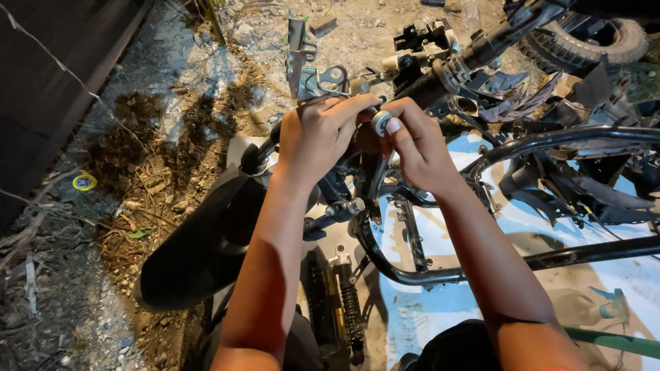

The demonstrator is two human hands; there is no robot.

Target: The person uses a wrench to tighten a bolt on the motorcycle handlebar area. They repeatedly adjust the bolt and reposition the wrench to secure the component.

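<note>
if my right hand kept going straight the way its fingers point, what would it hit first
Probably the left hand. The right hand points up and left, pinching a small silvery ring-shaped part, and its fingertips already meet the left fingertips there. Depth is hard to judge.

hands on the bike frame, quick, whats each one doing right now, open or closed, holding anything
Left hand: closed around a metal part of the frame, fingers curled.
Right hand: closed, pinching a small silver round piece at its fingertips.

Knobbly tyre point(605, 38), yellow-blue disc point(84, 182)
</note>
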